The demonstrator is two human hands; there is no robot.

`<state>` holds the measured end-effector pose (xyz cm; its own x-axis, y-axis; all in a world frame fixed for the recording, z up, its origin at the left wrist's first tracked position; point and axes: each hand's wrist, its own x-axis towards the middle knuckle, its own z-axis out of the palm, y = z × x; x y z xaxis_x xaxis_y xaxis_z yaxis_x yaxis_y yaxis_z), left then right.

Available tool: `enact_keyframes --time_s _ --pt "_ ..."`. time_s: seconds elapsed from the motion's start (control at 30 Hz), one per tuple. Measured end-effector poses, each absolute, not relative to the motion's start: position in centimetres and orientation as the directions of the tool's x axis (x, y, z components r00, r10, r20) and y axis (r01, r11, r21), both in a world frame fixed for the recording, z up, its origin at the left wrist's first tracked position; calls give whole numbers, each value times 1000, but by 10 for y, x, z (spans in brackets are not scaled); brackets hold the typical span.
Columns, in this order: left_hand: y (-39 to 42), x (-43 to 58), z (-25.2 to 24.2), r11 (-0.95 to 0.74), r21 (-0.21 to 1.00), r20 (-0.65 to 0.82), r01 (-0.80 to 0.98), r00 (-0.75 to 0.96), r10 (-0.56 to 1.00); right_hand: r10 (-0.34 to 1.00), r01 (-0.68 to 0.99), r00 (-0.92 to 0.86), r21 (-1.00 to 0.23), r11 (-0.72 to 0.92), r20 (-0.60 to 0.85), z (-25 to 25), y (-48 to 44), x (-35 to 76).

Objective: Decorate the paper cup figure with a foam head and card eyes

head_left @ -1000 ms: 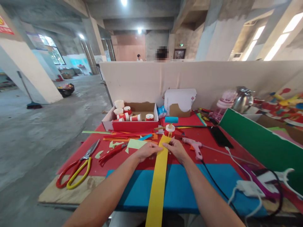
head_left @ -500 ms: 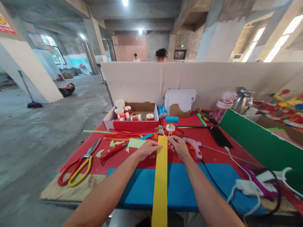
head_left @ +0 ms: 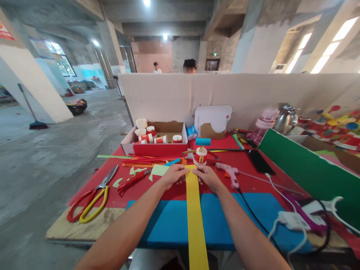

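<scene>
A long yellow paper strip (head_left: pixel 194 210) runs from the table's middle toward me and off the bottom of the view. My left hand (head_left: pixel 173 176) pinches its far end from the left, thumb on top. My right hand (head_left: pixel 207 176) grips the same end from the right, its thumb close to the other thumb. The fingers under the strip are mostly hidden. Just beyond stands a red and white paper cup (head_left: pixel 200 155) topped with a spring and a blue roll (head_left: pixel 203 141). Right of my right hand lies a pink glue gun (head_left: pixel 229 174).
Large scissors (head_left: pixel 98 195) and red-handled pliers (head_left: pixel 133 180) lie left, near green paper scraps. A box of paper cups (head_left: pixel 157 148) stands behind. On the right are a phone (head_left: pixel 258 162), white chargers with cables (head_left: pixel 294 222) and a green-sided box (head_left: pixel 306 165). A partition (head_left: pixel 239 93) borders the back.
My right hand has moved left onto the strip's far end and now grips it alongside my left hand. The strip's near end has swung to the right.
</scene>
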<state>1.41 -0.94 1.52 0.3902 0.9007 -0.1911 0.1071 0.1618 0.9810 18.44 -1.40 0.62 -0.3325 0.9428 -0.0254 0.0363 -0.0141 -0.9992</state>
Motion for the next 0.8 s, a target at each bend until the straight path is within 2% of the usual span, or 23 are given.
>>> enact_keyframes --time_s 0.27,0.37,0.47,0.53,0.67,0.73,0.8 --pt "-8 14 13 185 983 -175 8 357 917 951 -34 -304 -997 -65 -52 5 -15 184" --pt "-6 14 12 144 985 -111 -98 282 953 930 -83 -360 -991 -109 -72 6 -16 183" --pt "-3 12 12 121 960 -55 -251 254 966 900 -194 -414 -953 -231 -133 8 -18 179" --pt "-2 11 13 105 934 -14 -340 259 966 857 -261 -478 -901 -348 -193 10 -21 175" --pt "-2 10 13 48 898 87 -437 283 955 651 -216 -720 -814 -539 -240 13 -31 169" --pt "-1 9 12 46 891 106 -451 305 946 639 -241 -744 -814 -529 -194 13 -34 167" --pt "0 9 11 43 888 119 -457 321 939 721 -289 -672 -837 -465 -169 11 -33 166"
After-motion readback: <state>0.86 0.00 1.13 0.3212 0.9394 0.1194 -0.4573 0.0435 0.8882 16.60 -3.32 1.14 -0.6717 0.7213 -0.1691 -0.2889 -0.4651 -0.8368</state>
